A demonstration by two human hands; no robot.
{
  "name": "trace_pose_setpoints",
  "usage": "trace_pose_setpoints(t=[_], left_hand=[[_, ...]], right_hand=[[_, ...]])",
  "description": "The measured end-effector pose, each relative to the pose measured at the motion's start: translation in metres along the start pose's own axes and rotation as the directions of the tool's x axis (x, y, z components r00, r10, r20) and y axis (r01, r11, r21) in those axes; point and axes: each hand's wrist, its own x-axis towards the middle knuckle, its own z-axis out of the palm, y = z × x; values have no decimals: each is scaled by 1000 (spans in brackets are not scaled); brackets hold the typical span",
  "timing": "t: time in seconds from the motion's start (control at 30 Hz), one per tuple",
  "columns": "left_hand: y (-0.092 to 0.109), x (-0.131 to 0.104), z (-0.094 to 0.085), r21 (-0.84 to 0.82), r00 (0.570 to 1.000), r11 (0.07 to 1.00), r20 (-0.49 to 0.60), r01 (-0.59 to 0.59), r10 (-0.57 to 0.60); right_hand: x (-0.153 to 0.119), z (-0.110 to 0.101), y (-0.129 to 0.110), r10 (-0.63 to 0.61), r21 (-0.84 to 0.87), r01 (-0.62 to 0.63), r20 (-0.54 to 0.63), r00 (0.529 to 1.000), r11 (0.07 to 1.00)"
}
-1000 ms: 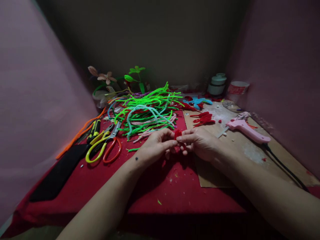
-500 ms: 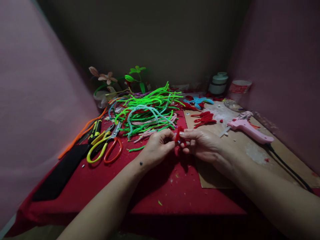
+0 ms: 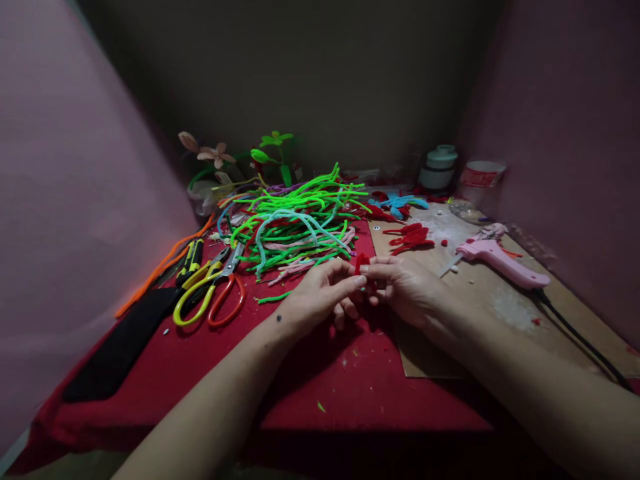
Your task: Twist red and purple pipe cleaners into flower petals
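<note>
A small red pipe-cleaner piece point(image 3: 362, 263) is held up between my two hands, just in front of the heap of pipe cleaners point(image 3: 300, 220). My right hand point(image 3: 405, 287) pinches it between thumb and fingers from the right. From the left, the thumb and forefinger of my left hand point(image 3: 325, 290) close on the same piece, the other fingers curled below. Most of the piece is hidden by the fingers. Several shaped red pipe-cleaner pieces point(image 3: 411, 239) lie on the cardboard point(image 3: 435, 363) beyond my right hand.
Scissors point(image 3: 210, 303) with yellow and red handles, pliers point(image 3: 215, 263) and a black flat item point(image 3: 123, 347) lie left. A pink glue gun point(image 3: 505, 261) with a black cord point(image 3: 580, 337) rests right. Behind stand pipe-cleaner flowers point(image 3: 217, 155), a lidded jar point(image 3: 438, 168) and a cup point(image 3: 483, 177).
My left thumb has stretched forward across the red piece, and the left lower fingers have uncurled somewhat. Less of the red piece shows. My right hand keeps its pinch nearly in place.
</note>
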Motion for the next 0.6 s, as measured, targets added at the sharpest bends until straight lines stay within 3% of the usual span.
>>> trace_pose_setpoints(t=[0.17, 0.27, 0.4, 0.6], left_hand=[[1, 1, -2, 135, 997, 990, -68, 31, -22], [0, 1, -2, 106, 999, 994, -44, 33, -28], [-2, 2, 0, 61, 997, 997, -63, 46, -42], [-5, 3, 0, 7, 997, 998, -53, 58, -57]], right_hand=[[-1, 0, 1, -19, -48, 18, -11, 1000, 999], [-2, 1, 2, -53, -99, 56, 32, 998, 993], [-3, 5, 3, -127, -181, 125, 5, 992, 975], [-3, 5, 4, -149, -119, 153, 41, 988, 981]])
